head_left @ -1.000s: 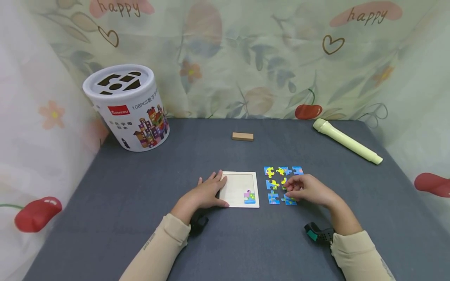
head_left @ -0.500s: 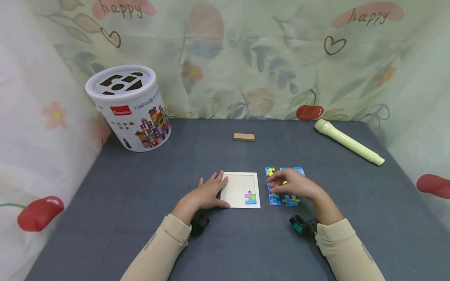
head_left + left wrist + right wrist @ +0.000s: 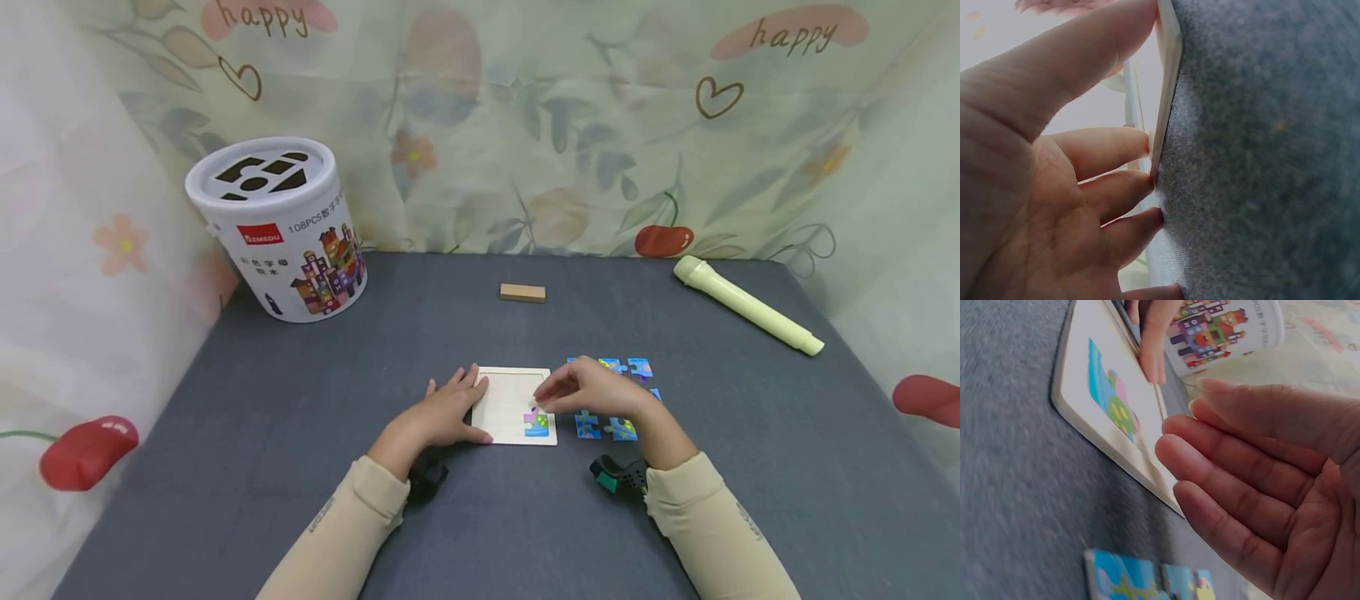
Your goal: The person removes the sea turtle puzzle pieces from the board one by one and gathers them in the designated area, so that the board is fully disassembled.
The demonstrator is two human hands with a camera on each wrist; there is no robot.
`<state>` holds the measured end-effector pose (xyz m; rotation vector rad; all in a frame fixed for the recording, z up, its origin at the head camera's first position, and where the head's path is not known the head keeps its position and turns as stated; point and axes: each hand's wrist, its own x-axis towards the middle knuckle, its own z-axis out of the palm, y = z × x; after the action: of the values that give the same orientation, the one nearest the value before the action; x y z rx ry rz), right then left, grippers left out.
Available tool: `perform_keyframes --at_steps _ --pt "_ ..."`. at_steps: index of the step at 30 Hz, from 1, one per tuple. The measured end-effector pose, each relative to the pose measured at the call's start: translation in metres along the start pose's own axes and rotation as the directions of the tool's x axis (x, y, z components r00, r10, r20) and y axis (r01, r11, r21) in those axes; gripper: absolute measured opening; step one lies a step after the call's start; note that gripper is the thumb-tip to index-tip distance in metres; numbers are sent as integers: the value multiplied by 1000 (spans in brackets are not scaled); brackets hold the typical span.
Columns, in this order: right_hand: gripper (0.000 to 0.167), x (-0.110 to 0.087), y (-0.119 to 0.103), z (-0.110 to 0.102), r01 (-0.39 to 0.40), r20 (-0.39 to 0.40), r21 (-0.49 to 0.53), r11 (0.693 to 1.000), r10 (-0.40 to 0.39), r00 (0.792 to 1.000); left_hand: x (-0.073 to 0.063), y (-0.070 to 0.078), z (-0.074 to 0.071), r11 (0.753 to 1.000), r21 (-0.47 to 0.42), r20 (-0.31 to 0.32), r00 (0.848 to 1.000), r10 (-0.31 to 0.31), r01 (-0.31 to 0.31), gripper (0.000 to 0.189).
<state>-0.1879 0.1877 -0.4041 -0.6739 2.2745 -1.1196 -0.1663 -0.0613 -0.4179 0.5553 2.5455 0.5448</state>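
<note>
A square wooden puzzle tray [image 3: 501, 408] lies on the table, with one pink, green and blue puzzle piece [image 3: 536, 425] in its near right corner. My left hand [image 3: 438, 411] rests spread along its left side, thumb at the near left corner and fingertips at the rim [image 3: 1163, 119]. Over the tray's right side hovers my right hand [image 3: 596, 390], thumb and index fingertips close together; I cannot tell whether a piece is between them. Several blue and yellow puzzle pieces [image 3: 588, 426] lie right of the tray, partly hidden under my right hand.
A white block bucket [image 3: 277, 233] with a slotted lid stands at the back left. A small wooden block [image 3: 522, 292] lies behind the tray. At the back right is a pale yellow microphone-shaped stick [image 3: 750, 306]. A floral curtain [image 3: 480, 125] closes off the back.
My right hand has moved left from over the loose pieces to above the tray's right side. My left hand has kept its place at the tray.
</note>
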Motion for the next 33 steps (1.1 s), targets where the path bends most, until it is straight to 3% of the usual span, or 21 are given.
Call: perform_keyframes --at_steps 11,18,33 --pt "24 7 1 7 -12 28 17 1000 11 1000 1 -1 -1 1000 0 1 1000 5 -5 87" --pt "21 6 -1 10 -33 19 -17 999 33 999 1 -1 -1 1000 -3 3 1000 2 -2 87" --pt "17 8 1 16 -2 -17 -34 999 1 1000 0 0 -1 1000 -7 2 1000 4 -4 88"
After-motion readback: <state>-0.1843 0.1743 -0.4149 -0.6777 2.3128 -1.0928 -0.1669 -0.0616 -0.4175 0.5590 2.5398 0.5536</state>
